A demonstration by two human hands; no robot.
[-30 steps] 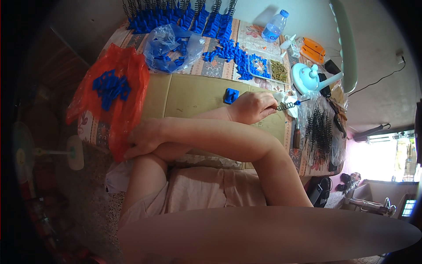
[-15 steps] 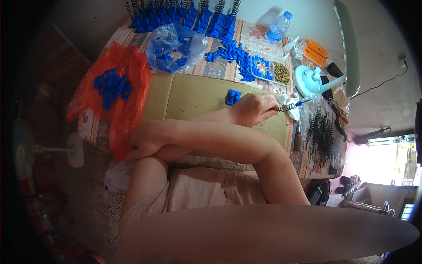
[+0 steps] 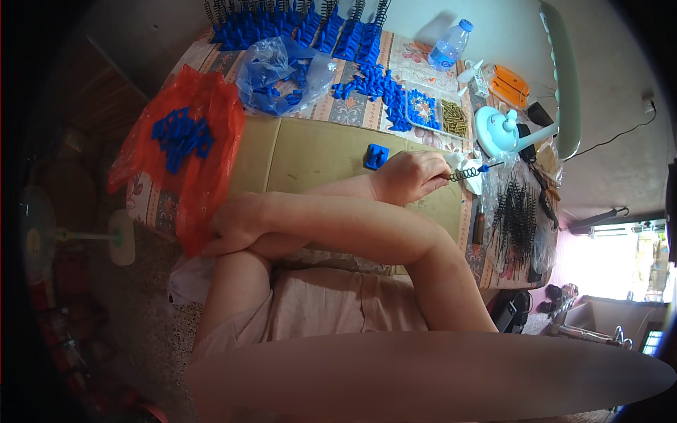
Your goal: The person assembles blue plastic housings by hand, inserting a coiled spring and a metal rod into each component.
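My arms are crossed over the near edge of the table. My left hand (image 3: 411, 178) reaches out to the right above the cardboard, its fingers pinched on the end of a black coil spring (image 3: 464, 174). A small blue plastic tip (image 3: 484, 168) and a thin dark rod show at the spring's far end. My right hand (image 3: 236, 220) lies at my left elbow, fingers curled round it and partly hidden, next to the orange-red plastic bag (image 3: 224, 134). On the cardboard (image 3: 310, 151), just beyond my left wrist, sits a square blue plastic piece (image 3: 376, 156).
Blue assemblies with upright springs (image 3: 282, 32) line the far edge. Nearby are a clear bag (image 3: 282, 77), loose blue parts (image 3: 370, 83), a box of brass-coloured pieces (image 3: 453, 117) and a bottle (image 3: 450, 48). A pale-blue fan (image 3: 497, 130), screwdriver (image 3: 479, 225) and black springs (image 3: 516, 215) are on the right.
Both hands keep their places and holds. The whole view has shifted very slightly.
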